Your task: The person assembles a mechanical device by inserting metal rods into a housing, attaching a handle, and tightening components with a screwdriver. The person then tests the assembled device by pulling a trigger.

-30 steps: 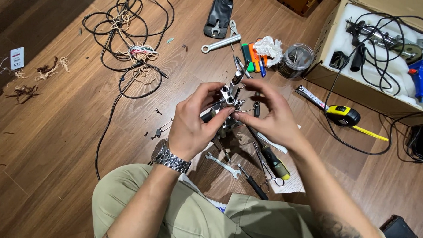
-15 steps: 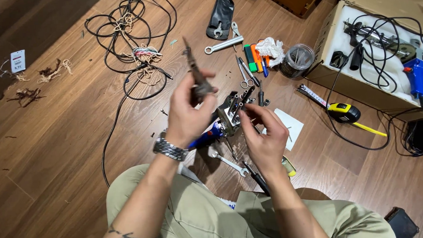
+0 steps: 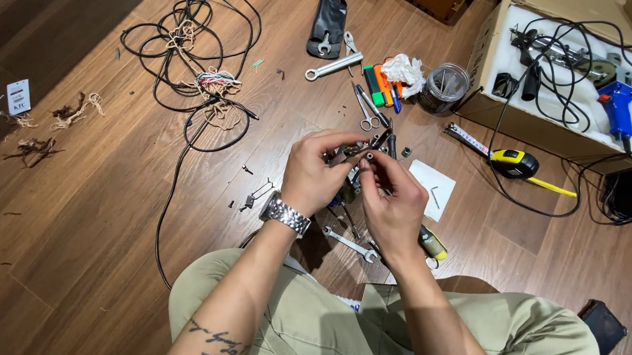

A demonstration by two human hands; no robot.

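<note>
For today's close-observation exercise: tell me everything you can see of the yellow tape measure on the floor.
The tape measure has a yellow case with black trim, plastic by its look, lying on its side on the wooden floor to the right of both hands. Its blade is drawn out on both sides of the case: a pale graduated length runs up-left and a yellow strip runs down-right. It lies just in front of the open cardboard box, beside a black cable. Neither hand touches it.

Bare forearms, a dark script tattoo [image 3: 213, 340] on the left, a silver link wristwatch [image 3: 284, 215], khaki trousers [image 3: 349, 330].
</note>
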